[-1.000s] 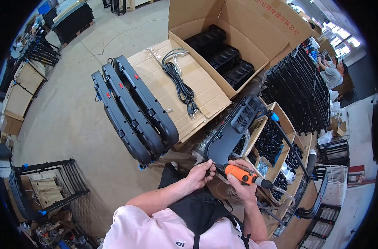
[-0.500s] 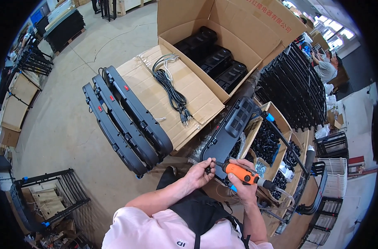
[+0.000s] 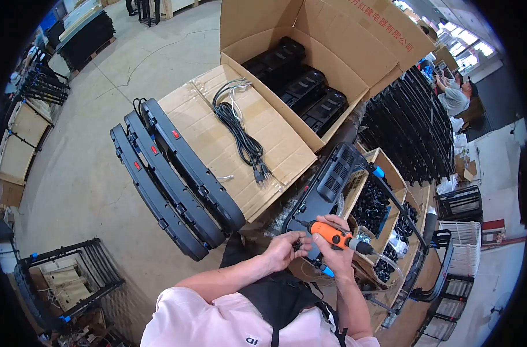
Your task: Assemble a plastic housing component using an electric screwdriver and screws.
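Note:
My right hand [image 3: 336,248] grips an orange power screwdriver [image 3: 328,232] with a clear hose at its rear end. Its thin bit points left and lies over the near end of a black plastic housing [image 3: 311,203]; whether it touches a screw there I cannot tell. Just below the bit is my left hand [image 3: 284,251], fingers curled around small dark pieces too small to name. Past the vented cover [image 3: 339,173] of the housing, a black frame bar with blue ends runs alongside on the right.
Three curved black housings [image 3: 174,191] with red switches stand at the left. A coiled black power cord [image 3: 240,134] lies on cardboard [image 3: 182,107]. Beyond, an open carton [image 3: 310,127] holds black parts. Wooden bins [image 3: 385,162] of small black parts sit right. People work at the far right.
The screwdriver and my right hand have moved a little left and up, bringing the bit over the housing. My left hand has dropped slightly, away from the bit's tip.

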Motion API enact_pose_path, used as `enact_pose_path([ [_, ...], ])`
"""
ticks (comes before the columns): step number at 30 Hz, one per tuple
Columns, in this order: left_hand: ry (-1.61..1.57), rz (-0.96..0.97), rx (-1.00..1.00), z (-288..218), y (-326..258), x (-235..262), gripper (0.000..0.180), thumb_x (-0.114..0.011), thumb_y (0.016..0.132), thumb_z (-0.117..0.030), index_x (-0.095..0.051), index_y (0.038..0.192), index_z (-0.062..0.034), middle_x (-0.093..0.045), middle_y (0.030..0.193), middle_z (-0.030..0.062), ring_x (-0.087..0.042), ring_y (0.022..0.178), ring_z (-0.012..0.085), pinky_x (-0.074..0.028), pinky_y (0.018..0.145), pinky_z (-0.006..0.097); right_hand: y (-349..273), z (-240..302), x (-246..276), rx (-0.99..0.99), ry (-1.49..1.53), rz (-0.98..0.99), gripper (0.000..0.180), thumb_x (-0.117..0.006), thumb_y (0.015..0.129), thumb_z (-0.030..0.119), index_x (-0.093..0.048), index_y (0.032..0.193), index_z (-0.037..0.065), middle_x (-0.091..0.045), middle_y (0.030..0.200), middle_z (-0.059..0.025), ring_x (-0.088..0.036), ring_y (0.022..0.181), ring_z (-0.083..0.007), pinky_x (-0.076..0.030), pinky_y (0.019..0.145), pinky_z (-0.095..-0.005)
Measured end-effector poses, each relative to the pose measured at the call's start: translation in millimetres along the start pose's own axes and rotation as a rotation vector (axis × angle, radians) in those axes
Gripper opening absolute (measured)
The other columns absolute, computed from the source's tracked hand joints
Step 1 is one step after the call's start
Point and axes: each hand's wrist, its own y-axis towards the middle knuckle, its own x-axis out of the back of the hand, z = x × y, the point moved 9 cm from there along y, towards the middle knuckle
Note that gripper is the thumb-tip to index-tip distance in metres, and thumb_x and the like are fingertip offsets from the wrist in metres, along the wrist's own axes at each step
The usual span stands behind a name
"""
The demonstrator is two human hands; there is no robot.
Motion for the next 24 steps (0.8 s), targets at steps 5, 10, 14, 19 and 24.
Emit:
enact_pose_path([
  [5,0.236,0.056,0.028,0,-7,14,0.028,-0.045,0.114,-0.023,-0.058,0.124,-0.0006,-0.069,0.109,0.0132,-0.070,0.089,0.0207,-0.060,0.077,0.033,13,-10,-16,-0.037,-0.066,0.047,0.054,-0.078,0.088,0.001,-0.054,0.136,0.001,-0.068,0.131,-0.0168,-0.065,0.122,-0.0228,-0.052,0.107,-0.0376],
  [10,0.202,0.066,-0.011,-5,-9,18,0.027,-0.046,0.114,-0.025,-0.059,0.123,-0.0020,-0.069,0.112,0.0138,-0.069,0.092,0.0203,-0.061,0.080,0.033,24,-8,-30,-0.027,-0.138,0.119,0.049,-0.078,0.087,0.002,-0.057,0.132,0.000,-0.069,0.128,-0.0162,-0.068,0.117,-0.0223,-0.054,0.104,-0.0362],
  [14,0.162,0.071,-0.006,-11,-16,13,0.027,-0.047,0.114,-0.024,-0.061,0.124,-0.0029,-0.069,0.115,0.0117,-0.069,0.094,0.0193,-0.060,0.081,0.033,31,2,-40,-0.038,-0.297,0.184,0.039,-0.078,0.086,0.001,-0.065,0.123,0.000,-0.072,0.122,-0.0142,-0.071,0.109,-0.0198,-0.057,0.098,-0.0338],
  [19,0.311,0.156,-0.063,-20,-25,11,0.028,-0.049,0.114,-0.024,-0.063,0.126,-0.0039,-0.069,0.104,0.0052,-0.066,0.086,0.0131,-0.058,0.075,0.029,36,11,-50,-0.023,-0.368,0.197,0.038,-0.079,0.085,0.004,-0.067,0.122,0.002,-0.074,0.112,-0.0119,-0.071,0.097,-0.0163,-0.058,0.088,-0.0316],
  [24,0.483,0.157,-0.021,-23,-39,14,0.028,-0.048,0.114,-0.024,-0.062,0.129,-0.0052,-0.066,0.097,0.0025,-0.063,0.083,0.0107,-0.054,0.073,0.027,39,3,-50,0.032,-0.270,0.188,0.038,-0.079,0.087,0.006,-0.068,0.123,0.003,-0.075,0.104,-0.0099,-0.071,0.092,-0.0150,-0.058,0.085,-0.0306],
])
